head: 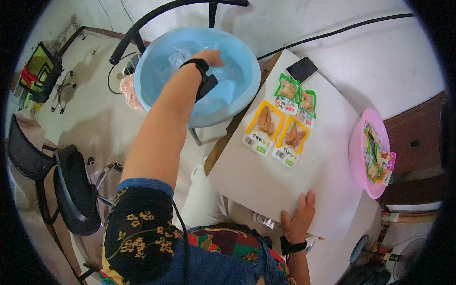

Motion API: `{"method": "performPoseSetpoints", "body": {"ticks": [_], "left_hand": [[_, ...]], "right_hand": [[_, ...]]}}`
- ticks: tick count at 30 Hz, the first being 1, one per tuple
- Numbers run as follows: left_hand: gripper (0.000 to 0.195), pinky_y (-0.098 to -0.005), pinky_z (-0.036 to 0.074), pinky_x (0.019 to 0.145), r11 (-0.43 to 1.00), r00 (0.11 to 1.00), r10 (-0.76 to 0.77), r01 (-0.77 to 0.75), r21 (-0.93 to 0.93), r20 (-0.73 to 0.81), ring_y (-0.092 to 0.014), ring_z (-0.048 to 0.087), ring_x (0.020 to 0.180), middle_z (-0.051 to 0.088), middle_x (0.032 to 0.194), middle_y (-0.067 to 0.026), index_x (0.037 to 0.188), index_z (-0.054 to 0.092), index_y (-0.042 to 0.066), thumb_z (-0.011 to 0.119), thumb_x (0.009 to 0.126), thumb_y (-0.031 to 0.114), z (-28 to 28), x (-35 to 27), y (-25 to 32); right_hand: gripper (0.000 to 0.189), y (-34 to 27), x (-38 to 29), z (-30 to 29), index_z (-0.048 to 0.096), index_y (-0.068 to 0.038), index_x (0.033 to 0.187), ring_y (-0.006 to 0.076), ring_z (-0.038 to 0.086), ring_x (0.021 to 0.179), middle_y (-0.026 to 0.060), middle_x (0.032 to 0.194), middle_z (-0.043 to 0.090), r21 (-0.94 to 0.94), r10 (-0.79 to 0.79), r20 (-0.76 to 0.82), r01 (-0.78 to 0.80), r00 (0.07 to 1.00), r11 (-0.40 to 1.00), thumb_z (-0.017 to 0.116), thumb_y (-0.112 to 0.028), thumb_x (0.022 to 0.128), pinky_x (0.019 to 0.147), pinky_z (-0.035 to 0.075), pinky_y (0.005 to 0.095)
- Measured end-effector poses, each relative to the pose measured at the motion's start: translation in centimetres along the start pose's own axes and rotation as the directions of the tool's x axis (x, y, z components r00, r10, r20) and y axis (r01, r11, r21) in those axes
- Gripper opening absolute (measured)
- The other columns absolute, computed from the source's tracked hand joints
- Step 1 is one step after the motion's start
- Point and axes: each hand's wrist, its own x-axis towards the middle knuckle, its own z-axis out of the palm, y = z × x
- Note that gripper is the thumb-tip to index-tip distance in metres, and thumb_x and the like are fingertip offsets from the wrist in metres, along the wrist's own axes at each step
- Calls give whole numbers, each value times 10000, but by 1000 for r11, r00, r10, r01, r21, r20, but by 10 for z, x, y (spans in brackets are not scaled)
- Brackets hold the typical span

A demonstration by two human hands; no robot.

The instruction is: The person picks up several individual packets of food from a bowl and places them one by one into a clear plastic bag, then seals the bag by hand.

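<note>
In the head view my left hand reaches into a blue plastic basin at the upper middle. Its fingers are partly hidden, so I cannot tell whether they hold anything. Clear plastic film lies in the basin beside that hand. My right hand rests palm down at the near edge of a white tabletop, thumb apart and nothing held. On the tabletop are two yellow-edged food packs side by side, with two green-edged food packs beyond them.
A smartphone lies at the table's far corner. A pink plastic basin with several food packs stands at the right. Black chairs are at the left. A black bar curves behind the blue basin, and a black cable runs along the wall.
</note>
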Motion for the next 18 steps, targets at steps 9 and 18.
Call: {"method": "performPoseSetpoints", "body": {"ticks": [9, 18], "left_hand": [[607, -469, 427, 983, 980, 978, 196, -193, -46, 73, -417, 561, 1133, 569, 1222, -307, 1186, 597, -55, 595, 856, 454, -28, 3, 48], [218, -408, 465, 936, 67, 962, 10, -273, -960, -273, -187, 559, 1175, 631, 1046, -50, 1079, 600, 60, 614, 922, 212, -111, -145, 76]], "right_hand": [[732, 7, -6, 6, 392, 42, 1324, 459, 259, 1380, 300, 1473, 292, -30, -34, -30, 34, 999, 999, 694, -278, 739, 1111, 213, 541], [677, -3, 0, 2, 462, 56, 1288, 454, 279, 1368, 300, 1459, 318, 36, 36, -40, -35, 999, 999, 698, -283, 752, 1114, 230, 512]]}}
